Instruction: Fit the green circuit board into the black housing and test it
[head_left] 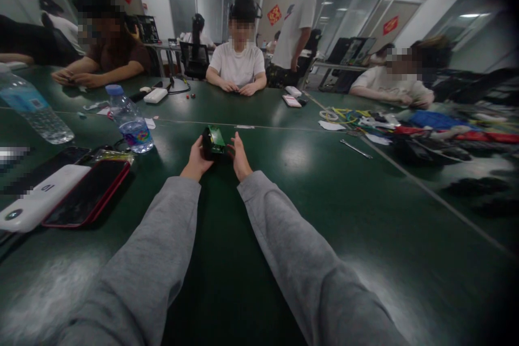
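A small black case with a green circuit board (217,139) on its upper side is held over the middle of the table. My left hand (198,161) grips it from the left, fingers wrapped round its side and lower edge. On the other side my right hand (240,158) is open, thumb raised and fingers apart, close to the case's right edge. Whether its fingertips touch the case I cannot tell. The underside of the case is in shadow.
Left are a bottle with a blue cap (128,121), a larger water bottle (38,113), a red-edged phone (91,194) and a white power bank (46,194). Right lie a wrench (356,148) and heaped cables (430,124). Several people sit around; one stands behind.
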`<action>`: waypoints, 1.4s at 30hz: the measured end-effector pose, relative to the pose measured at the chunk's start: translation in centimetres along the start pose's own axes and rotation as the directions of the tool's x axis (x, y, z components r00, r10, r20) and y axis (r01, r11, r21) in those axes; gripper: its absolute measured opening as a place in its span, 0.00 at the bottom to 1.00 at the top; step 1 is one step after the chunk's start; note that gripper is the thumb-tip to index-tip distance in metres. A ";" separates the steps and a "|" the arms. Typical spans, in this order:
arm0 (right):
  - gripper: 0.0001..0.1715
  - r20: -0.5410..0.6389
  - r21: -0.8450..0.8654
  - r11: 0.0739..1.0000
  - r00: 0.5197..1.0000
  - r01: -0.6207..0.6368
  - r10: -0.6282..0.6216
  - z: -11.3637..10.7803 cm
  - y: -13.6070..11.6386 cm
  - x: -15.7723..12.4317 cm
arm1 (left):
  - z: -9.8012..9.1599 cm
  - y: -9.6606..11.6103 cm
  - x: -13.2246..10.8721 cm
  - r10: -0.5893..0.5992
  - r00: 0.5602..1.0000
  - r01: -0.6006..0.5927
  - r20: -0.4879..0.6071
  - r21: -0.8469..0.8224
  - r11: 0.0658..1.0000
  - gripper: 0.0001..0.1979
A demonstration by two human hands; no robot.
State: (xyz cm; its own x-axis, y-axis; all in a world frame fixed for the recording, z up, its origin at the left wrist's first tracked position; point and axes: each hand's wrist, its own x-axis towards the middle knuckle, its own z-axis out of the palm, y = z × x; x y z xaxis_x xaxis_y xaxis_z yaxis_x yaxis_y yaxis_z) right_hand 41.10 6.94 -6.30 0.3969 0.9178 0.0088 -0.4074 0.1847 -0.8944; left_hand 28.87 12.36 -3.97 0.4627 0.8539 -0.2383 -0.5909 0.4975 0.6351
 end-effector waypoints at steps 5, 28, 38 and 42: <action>0.22 -0.083 0.069 0.997 0.996 -0.028 0.034 0.4 -0.7 -0.3 | -0.7 0.4 -0.3 0.017 0.997 -0.009 0.077 -0.100 0.995 0.21; 0.16 0.043 0.028 1.000 0.999 -0.010 0.009 0.4 -1.0 -0.7 | 0.7 -0.4 0.2 -0.020 0.999 0.014 0.038 0.143 0.990 0.11; 0.11 -0.028 0.116 0.993 1.000 0.016 -0.012 0.2 -0.3 0.2 | 0.1 -1.5 1.5 0.063 0.996 -0.073 0.055 0.206 0.976 0.12; 0.11 -0.038 0.211 0.977 0.999 -0.030 0.039 0.0 -0.6 0.2 | -0.2 -1.5 1.7 0.085 0.992 -0.105 0.091 0.243 0.964 0.16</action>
State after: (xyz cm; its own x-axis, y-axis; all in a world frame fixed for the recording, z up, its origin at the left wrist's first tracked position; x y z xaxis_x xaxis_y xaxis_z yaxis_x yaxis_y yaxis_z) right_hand 41.41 7.00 -5.72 0.4120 0.9101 -0.0433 -0.5833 0.2270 -0.7799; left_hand 30.39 13.09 -5.50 0.4688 0.8757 -0.1157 -0.4577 0.3528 0.8161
